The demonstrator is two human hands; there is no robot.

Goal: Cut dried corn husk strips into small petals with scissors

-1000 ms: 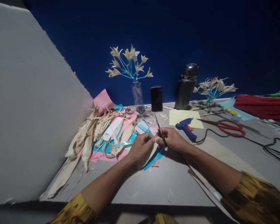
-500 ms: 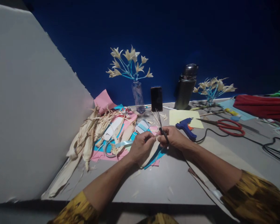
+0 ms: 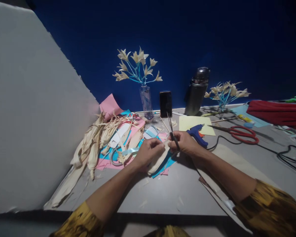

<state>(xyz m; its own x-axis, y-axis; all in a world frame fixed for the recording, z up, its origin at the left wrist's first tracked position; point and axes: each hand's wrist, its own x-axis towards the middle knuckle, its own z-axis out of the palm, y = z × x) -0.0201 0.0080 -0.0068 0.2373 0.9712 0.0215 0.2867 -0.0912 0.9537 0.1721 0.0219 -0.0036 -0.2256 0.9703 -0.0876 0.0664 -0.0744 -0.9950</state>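
Note:
My left hand is closed, pinching a pale strip of dried corn husk that hangs down over the grey table. Just to its right, my right hand grips small black-handled scissors, whose blades point up and away and stand apart. The two hands almost touch at the husk's upper end. Below them lie blue and pink paper scraps.
A heap of corn husks and coloured paper lies to the left beside a white board. Behind stand a vase of husk flowers, a phone and a steel flask. A blue glue gun, red scissors and cables sit to the right.
The scissor blades have come apart since a second ago. Both hands have shifted slightly right and up, and more of the husk shows below my left hand.

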